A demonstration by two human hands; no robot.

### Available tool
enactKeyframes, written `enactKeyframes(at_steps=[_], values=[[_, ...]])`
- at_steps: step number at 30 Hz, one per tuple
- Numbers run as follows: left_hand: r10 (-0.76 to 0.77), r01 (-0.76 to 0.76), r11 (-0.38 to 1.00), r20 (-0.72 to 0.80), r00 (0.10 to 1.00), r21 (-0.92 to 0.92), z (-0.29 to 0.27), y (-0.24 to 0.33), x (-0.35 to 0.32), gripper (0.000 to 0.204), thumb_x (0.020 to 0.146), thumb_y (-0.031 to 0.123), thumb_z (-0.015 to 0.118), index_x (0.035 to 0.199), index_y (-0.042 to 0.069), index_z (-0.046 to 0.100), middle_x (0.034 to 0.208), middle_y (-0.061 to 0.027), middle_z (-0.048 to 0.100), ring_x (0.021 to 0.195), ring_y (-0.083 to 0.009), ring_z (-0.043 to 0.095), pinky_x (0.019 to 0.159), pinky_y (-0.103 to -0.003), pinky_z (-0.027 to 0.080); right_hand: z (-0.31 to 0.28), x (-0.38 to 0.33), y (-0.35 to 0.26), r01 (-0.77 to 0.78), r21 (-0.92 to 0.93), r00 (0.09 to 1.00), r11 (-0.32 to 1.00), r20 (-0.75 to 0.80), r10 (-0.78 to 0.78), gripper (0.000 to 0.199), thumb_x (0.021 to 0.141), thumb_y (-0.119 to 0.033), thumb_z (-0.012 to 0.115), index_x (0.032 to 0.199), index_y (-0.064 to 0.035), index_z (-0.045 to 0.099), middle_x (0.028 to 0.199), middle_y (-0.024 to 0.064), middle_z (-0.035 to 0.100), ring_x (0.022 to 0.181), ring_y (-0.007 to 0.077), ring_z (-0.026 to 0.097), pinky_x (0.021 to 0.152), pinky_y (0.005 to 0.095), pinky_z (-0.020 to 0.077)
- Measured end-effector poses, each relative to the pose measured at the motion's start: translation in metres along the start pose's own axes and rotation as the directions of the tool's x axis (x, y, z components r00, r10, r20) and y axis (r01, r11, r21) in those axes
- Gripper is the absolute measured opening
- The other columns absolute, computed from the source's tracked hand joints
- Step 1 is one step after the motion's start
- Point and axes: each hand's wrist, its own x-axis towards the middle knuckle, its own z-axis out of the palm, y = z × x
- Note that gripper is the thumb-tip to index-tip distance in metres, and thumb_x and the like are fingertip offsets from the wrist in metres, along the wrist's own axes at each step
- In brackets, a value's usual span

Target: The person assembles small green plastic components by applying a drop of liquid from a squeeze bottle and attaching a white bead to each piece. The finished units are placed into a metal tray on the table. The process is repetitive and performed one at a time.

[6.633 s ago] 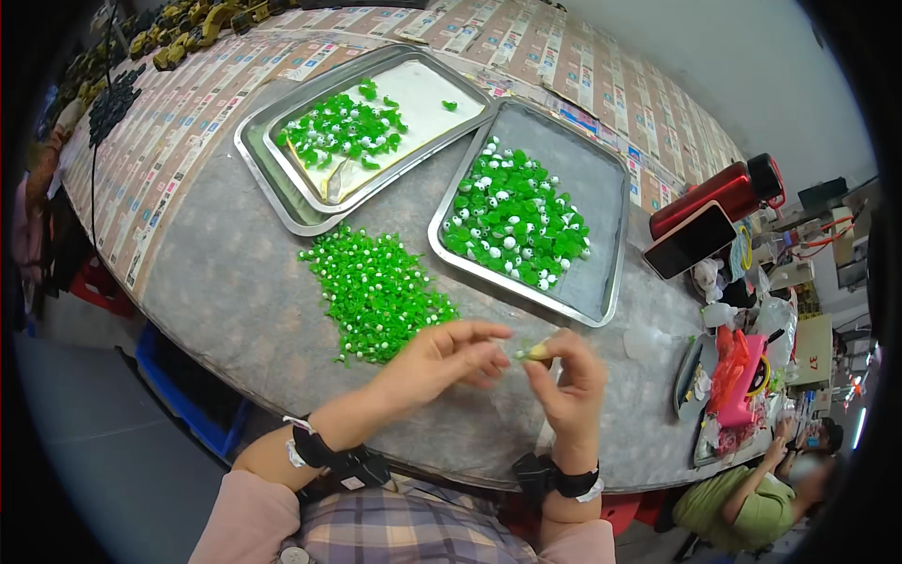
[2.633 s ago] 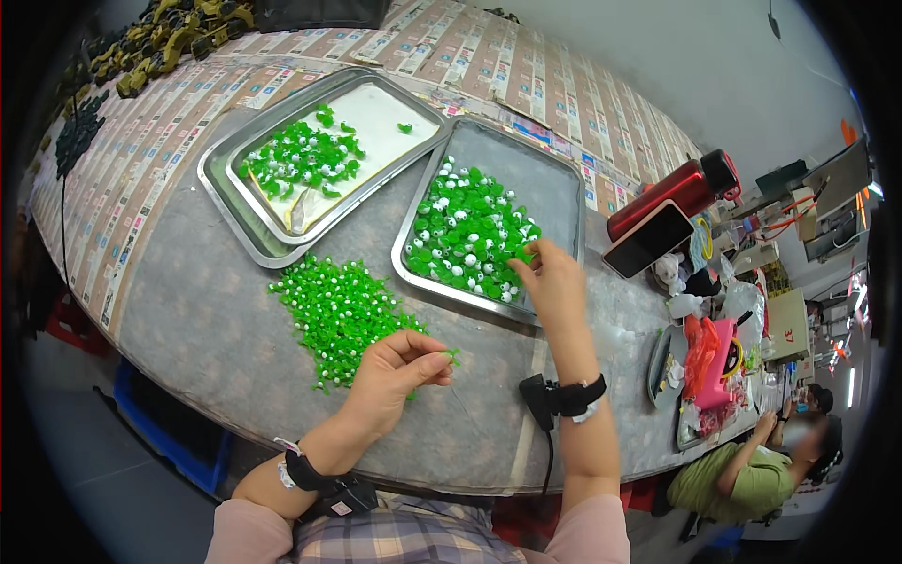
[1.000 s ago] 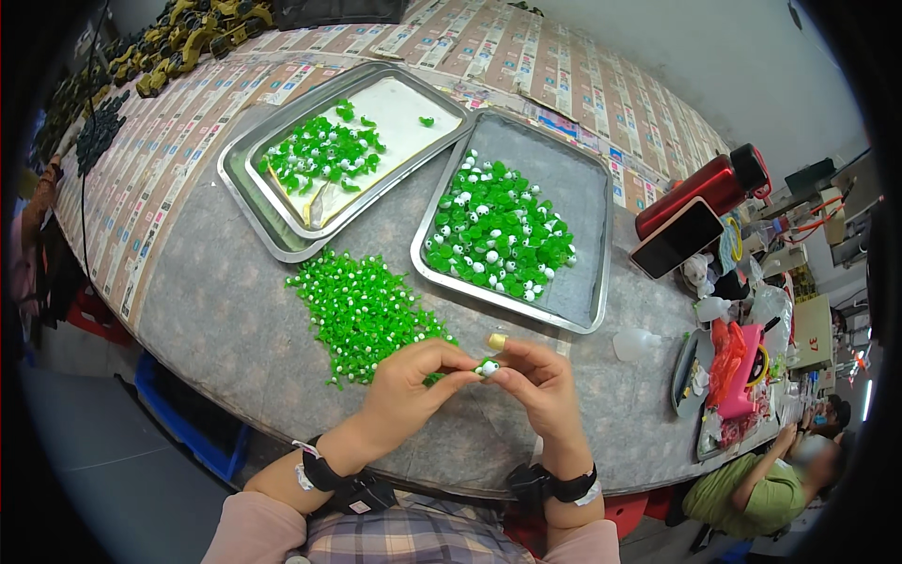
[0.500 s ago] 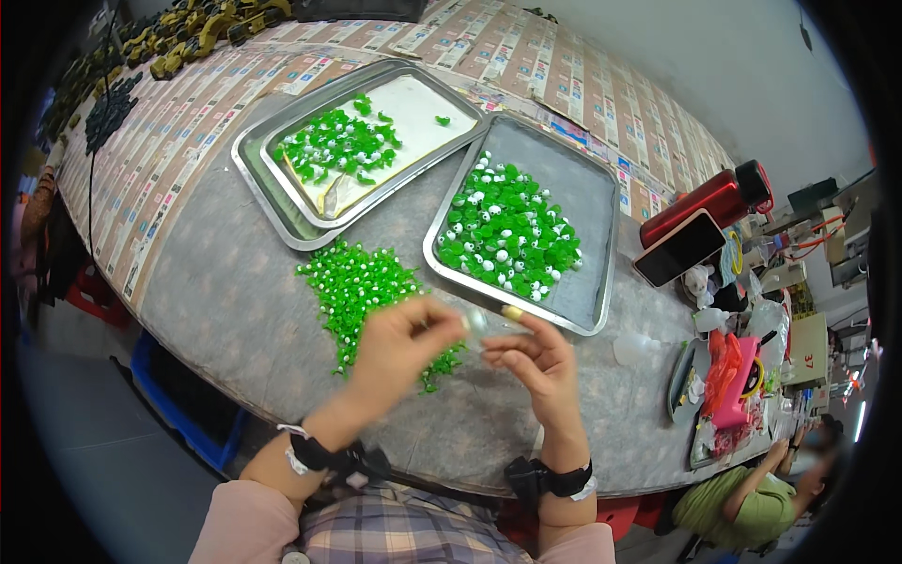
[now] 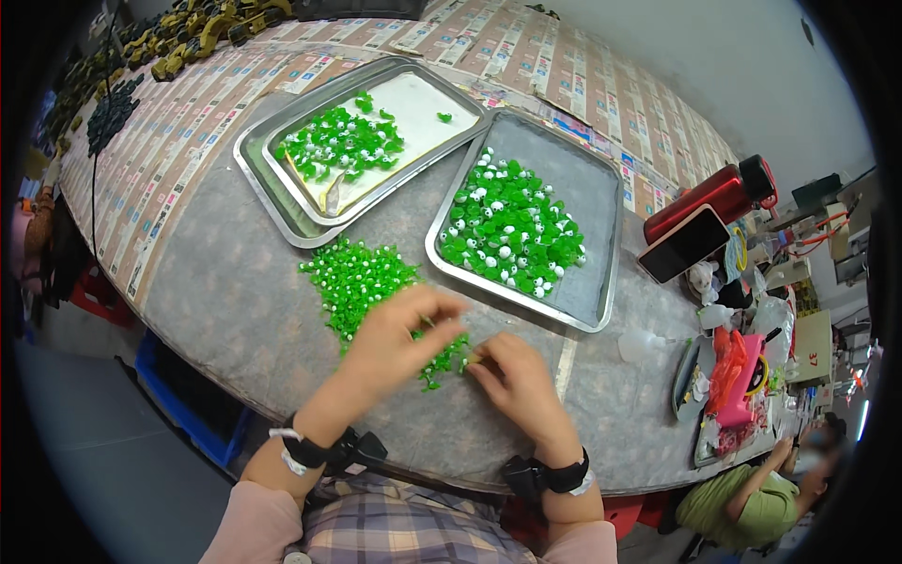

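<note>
We see the left hand point(image 5: 399, 334) and right hand point(image 5: 512, 376) meeting fingertip to fingertip over the green pieces point(image 5: 362, 282) on the desk point(image 5: 225, 301). Fingers pinched narrow; what they hold we cannot tell. A tray point(image 5: 601, 244) of green-and-white pieces lies just beyond the right hand.

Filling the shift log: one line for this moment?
left hand on loose green pieces | right hand fingertips meet left | right tray holds green-white pieces

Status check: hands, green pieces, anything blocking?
Left hand and right hand together at the loose green pile's near edge. Grip unclear. Nothing blocking; right tray just beyond.
</note>
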Motion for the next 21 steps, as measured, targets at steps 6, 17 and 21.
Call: enactKeyframes(at_steps=[6,17,21], values=[[-0.251,0.333,0.903,0.293,0.922,-0.273,0.023,-0.003,-0.014,0.017,0.075,0.007,0.057,0.090,0.000,0.059,0.078,-0.0057,0.059,0.069,-0.0104,0.056,0.062,-0.020,0.045,-0.016,-0.008,-0.012,0.030,0.094,0.991,0.995,-0.130,-0.017,0.010,0.066,-0.005,0.060,0.073,-0.0028,0.053,0.065,0.0087,0.048,0.061,0.0227,0.050,0.052,0.0300,0.0395],[-0.283,0.425,0.583,0.318,0.905,-0.692,0.027,0.000,-0.020,0.018,0.077,0.005,0.053,0.093,-0.003,0.057,0.081,-0.0137,0.060,0.072,-0.0177,0.060,0.064,-0.027,0.050,-0.098,-0.072,0.069,-0.236,0.204,0.344,0.950,-0.897,0.278,0.038,0.072,-0.006,0.059,0.107,-0.0018,0.044,0.092,0.0064,0.052,0.082,0.0140,0.048,0.074,0.0234,0.0376],[-0.331,0.451,0.510,0.316,0.889,-0.732,0.029,-0.004,-0.017,0.019,0.077,0.008,0.055,0.093,-0.002,0.057,0.081,-0.0126,0.060,0.071,-0.0174,0.060,0.064,-0.027,0.050,-0.083,-0.088,0.115,-0.465,0.252,0.601,0.848,-0.613,0.512,0.044,0.073,-0.004,0.057,0.112,-0.0004,0.038,0.104,0.0107,0.051,0.093,0.0164,0.048,0.081,0.0256,0.0362]])
